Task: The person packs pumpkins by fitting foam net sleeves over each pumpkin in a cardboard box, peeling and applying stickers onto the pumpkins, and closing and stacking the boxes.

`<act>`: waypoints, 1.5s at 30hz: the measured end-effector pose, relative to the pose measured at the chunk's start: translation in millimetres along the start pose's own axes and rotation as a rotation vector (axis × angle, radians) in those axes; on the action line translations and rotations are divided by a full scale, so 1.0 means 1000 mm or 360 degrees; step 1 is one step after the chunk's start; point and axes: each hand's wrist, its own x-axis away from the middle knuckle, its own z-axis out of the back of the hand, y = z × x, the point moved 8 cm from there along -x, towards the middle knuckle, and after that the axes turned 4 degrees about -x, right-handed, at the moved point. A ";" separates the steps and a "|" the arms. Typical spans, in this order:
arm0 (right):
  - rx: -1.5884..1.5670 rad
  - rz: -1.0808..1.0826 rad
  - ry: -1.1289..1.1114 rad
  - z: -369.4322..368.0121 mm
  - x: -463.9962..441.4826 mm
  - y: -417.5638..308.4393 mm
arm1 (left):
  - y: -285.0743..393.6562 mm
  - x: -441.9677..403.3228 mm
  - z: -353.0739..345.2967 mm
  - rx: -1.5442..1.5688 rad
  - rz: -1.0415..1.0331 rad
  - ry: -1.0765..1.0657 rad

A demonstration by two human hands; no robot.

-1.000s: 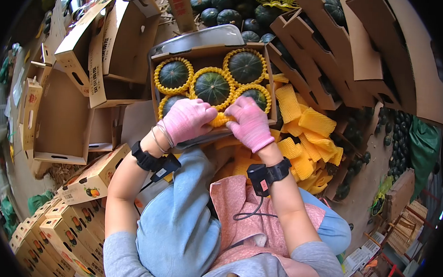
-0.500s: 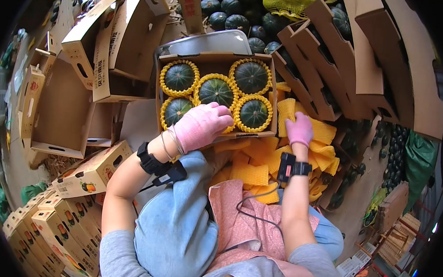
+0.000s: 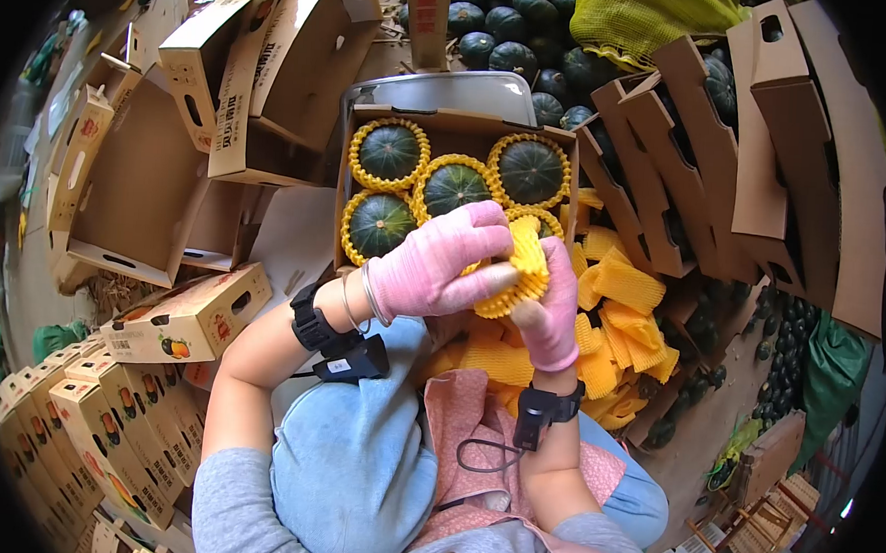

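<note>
My left hand (image 3: 442, 261), in a pink glove, pinches one side of a yellow foam net sleeve (image 3: 519, 271). The opposite side is in the fingers of my right hand (image 3: 550, 307), also pink-gloved. Both hands are above the near edge of an open cardboard box (image 3: 461, 122). Inside sit several dark green pumpkins, each ringed by a yellow foam net: one pumpkin (image 3: 389, 152) at back left, another (image 3: 531, 171) at back right, a pumpkin (image 3: 456, 189) in the middle and one (image 3: 379, 225) at front left. The front-right pumpkin is mostly hidden behind the sleeve and my hands.
A pile of yellow foam sleeves (image 3: 615, 331) lies right of my lap. Cardboard boxes (image 3: 670, 158) lean in a row at right; open boxes (image 3: 126, 200) and printed cartons (image 3: 114, 430) stand at left. Loose pumpkins (image 3: 506, 39) and a yellow-green mesh bag (image 3: 646, 27) are behind.
My right hand has come from the sleeve pile to the box, bringing a foam sleeve. My left hand has moved right and now grips it too. The view has shifted slightly.
</note>
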 end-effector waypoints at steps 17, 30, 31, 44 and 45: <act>-0.0292 -0.0510 -0.0022 0.008 -0.044 0.044 | -0.068 0.048 0.007 0.2259 0.0956 0.0628; 0.0166 -0.0180 0.0557 0.010 -0.059 0.063 | -0.073 0.044 0.017 0.1035 0.0804 0.0583; 0.0186 -0.0246 0.0611 0.003 -0.054 0.046 | -0.082 0.047 0.019 0.0920 0.0820 0.0674; 0.2151 0.1572 -0.0071 -0.051 -0.113 0.011 | 0.063 0.167 0.182 -0.0086 0.0509 0.1456; 0.2233 0.1539 -0.0259 -0.052 -0.116 0.029 | 0.085 0.200 0.199 -0.0153 0.0520 0.1628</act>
